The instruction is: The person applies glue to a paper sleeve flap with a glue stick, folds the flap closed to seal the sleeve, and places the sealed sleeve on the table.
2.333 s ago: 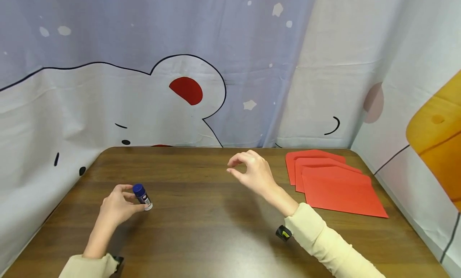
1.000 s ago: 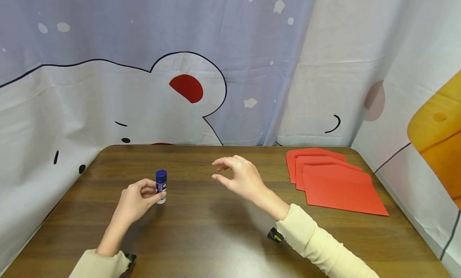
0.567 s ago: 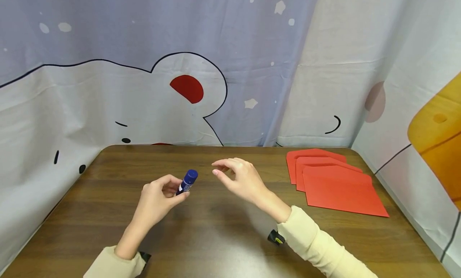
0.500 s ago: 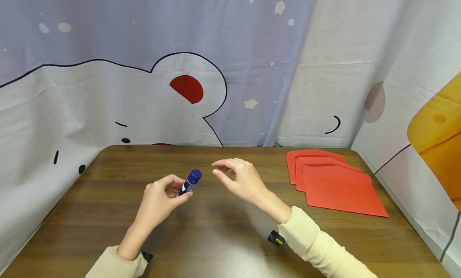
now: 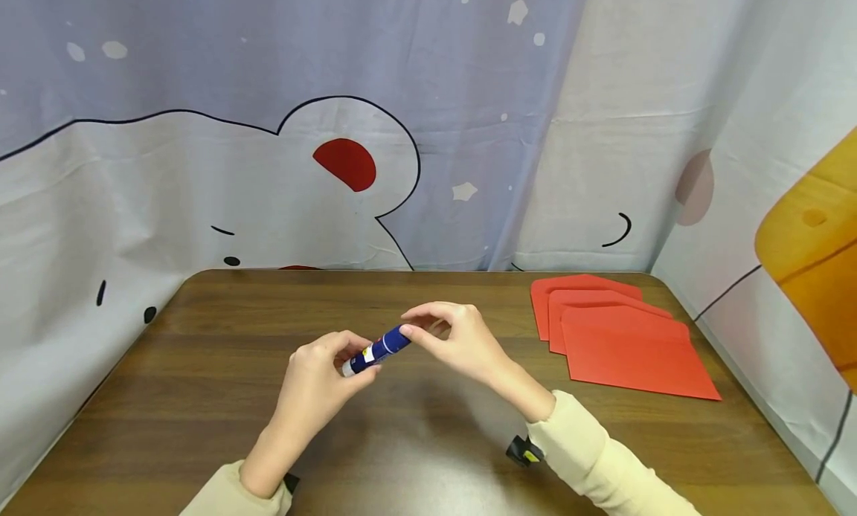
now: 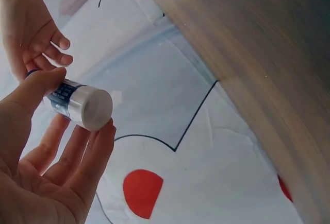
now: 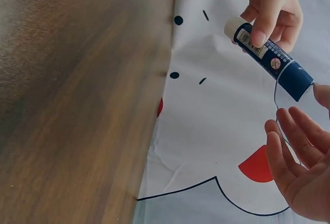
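Note:
A blue-and-white glue stick is pinched between the thumb and fingers of my left hand, above the wooden table. It lies tilted, its blue cap pointing up and right, its white base at the left palm side. My right hand reaches in from the right with its thumb tip at the cap end. In the right wrist view, the right fingers are spread below the glue stick and stand apart from the cap. The left wrist view shows the round white base close up.
Three red envelopes lie overlapping at the right side of the brown table. A printed curtain hangs behind the table's far edge and along its sides.
My left hand has carried the glue stick rightward from the left side of the table and tilted it over toward the right. My right hand now meets the cap end with its thumb.

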